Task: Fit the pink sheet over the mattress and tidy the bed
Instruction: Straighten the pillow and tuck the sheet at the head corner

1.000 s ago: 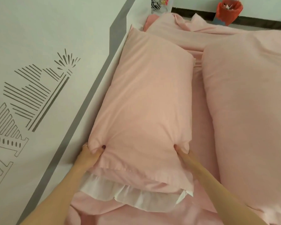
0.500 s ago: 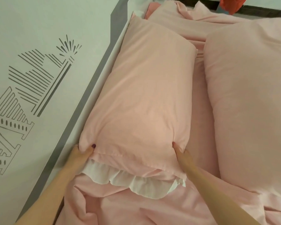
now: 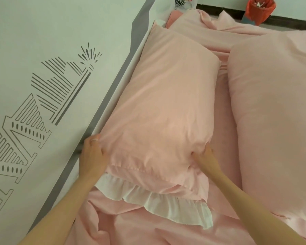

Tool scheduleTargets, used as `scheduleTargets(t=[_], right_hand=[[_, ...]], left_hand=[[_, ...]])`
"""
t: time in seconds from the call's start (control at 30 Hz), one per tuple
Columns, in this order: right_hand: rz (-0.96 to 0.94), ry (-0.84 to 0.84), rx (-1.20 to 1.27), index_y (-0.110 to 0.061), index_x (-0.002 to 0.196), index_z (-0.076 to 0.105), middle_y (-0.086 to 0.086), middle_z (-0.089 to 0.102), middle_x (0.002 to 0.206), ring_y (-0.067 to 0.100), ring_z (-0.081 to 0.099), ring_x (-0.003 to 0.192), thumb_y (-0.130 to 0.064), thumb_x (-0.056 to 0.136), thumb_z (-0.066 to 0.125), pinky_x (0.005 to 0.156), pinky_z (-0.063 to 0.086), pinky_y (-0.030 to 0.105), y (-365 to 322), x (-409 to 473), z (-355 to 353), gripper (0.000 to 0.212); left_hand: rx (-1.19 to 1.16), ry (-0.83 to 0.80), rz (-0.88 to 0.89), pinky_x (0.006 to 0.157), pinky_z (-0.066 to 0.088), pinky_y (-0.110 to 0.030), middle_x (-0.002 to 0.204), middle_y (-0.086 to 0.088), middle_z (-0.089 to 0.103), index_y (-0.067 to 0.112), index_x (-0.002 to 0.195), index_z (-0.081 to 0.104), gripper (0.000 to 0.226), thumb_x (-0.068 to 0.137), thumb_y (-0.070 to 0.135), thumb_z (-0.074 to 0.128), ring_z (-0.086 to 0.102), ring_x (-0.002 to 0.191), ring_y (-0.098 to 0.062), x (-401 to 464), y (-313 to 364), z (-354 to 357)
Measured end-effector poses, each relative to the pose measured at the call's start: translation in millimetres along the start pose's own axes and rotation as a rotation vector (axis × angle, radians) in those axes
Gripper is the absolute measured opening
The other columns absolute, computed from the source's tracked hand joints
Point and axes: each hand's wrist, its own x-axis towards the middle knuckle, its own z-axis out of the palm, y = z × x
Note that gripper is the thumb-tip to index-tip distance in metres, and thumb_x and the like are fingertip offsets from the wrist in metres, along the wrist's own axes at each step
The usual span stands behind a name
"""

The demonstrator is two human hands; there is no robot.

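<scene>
A long pink pillow (image 3: 166,106) lies along the headboard side of the bed, with a white frill (image 3: 148,197) showing at its near end. My left hand (image 3: 92,156) grips the pillow's near left corner, fingers tucked under the fabric. My right hand (image 3: 205,160) grips its near right corner, thumb pressed into the case. The pink sheet (image 3: 134,225) lies wrinkled under and in front of the pillow.
A white headboard (image 3: 42,85) with a grey line pattern runs along the left. A large pink duvet (image 3: 276,112) covers the bed's right side. A red-lined bin (image 3: 258,11) stands on the floor beyond the bed, and a cluttered clear bag (image 3: 184,2) sits at the top.
The pillow has shifted closer to the headboard. My left hand has moved up along its corner, next to the headboard.
</scene>
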Motion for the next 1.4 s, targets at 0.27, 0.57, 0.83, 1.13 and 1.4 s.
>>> scheduleTargets(t=[0.27, 0.57, 0.83, 1.13, 1.4], right_hand=[[-0.444, 0.084, -0.658, -0.028, 0.148, 0.013, 0.008, 0.006, 0.159, 0.04, 0.01, 0.143, -0.058, 0.083, 0.017, 0.108, 0.023, 0.06, 18.3, -32.5, 56.0, 0.072], [-0.595, -0.053, -0.756, -0.028, 0.146, 0.022, 0.006, 0.021, 0.157, 0.032, 0.028, 0.142, -0.028, 0.08, 0.065, 0.078, 0.058, 0.043, 101.0, -71.3, 40.6, 0.078], [-0.377, 0.194, -0.979, -0.011, 0.132, 0.049, 0.013, 0.049, 0.138, 0.032, 0.045, 0.13, -0.036, 0.079, 0.068, 0.098, 0.04, 0.054, 133.8, -83.6, -2.7, 0.061], [-0.055, -0.158, -0.796, -0.013, 0.15, -0.003, 0.013, 0.027, 0.151, 0.031, 0.031, 0.137, -0.068, 0.078, 0.053, 0.11, 0.025, 0.048, 155.5, -89.6, 0.2, 0.107], [-0.131, -0.213, -0.603, -0.008, 0.137, 0.035, 0.014, 0.056, 0.127, 0.031, 0.057, 0.113, -0.014, 0.092, 0.045, 0.088, 0.048, 0.035, 200.5, -139.8, 35.1, 0.047]], left_hand=[[0.422, -0.252, 0.312, 0.116, 0.004, -0.059, 0.158, 0.001, -0.013, 0.034, 0.148, -0.007, 0.059, 0.096, 0.046, 0.02, -0.009, 0.146, -0.025, 10.3, -0.2, 52.2], [0.438, -0.212, 0.404, 0.089, 0.049, -0.053, 0.151, -0.019, 0.029, 0.014, 0.145, 0.023, 0.078, 0.078, 0.018, 0.062, 0.034, 0.137, -0.037, -72.8, -56.4, 72.3], [0.433, -0.262, 0.423, 0.103, 0.036, -0.056, 0.136, -0.008, 0.049, 0.011, 0.13, 0.05, 0.046, 0.087, 0.028, 0.046, 0.044, 0.129, -0.029, -126.0, -64.6, 71.2], [0.566, -0.711, 0.269, 0.116, 0.015, -0.046, 0.158, -0.001, 0.001, 0.024, 0.148, 0.016, 0.074, 0.088, 0.052, 0.048, -0.001, 0.147, -0.022, -186.6, -91.0, 95.2], [0.432, -0.713, 0.251, 0.117, 0.02, -0.044, 0.158, -0.005, 0.001, 0.022, 0.149, 0.013, 0.08, 0.086, 0.044, 0.057, 0.004, 0.147, -0.022, -245.1, -69.7, 123.3]])
